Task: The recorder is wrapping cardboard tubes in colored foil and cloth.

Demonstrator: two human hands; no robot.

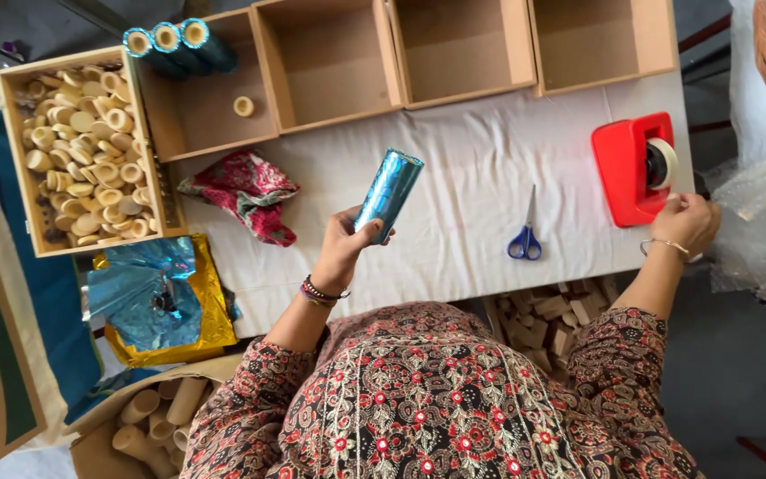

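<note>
My left hand (347, 244) grips a tube wrapped in shiny blue foil (389, 191) and holds it tilted above the white-clothed table (454, 239). My right hand (689, 222) is out at the table's right edge, its fingers pinched at the tape end beside the red tape dispenser (631, 168). The strip itself is too thin to see. Blue-handled scissors (525, 239) lie on the cloth between my two hands.
Three blue-wrapped tubes (179, 44) lie in the leftmost of several open wooden boxes (330, 62) at the back. A wooden box of small round wooden pieces (82, 146) stands left. Red patterned cloth (246, 191), blue and gold foil sheets (157, 297), bare cardboard tubes (157, 412) lie nearby.
</note>
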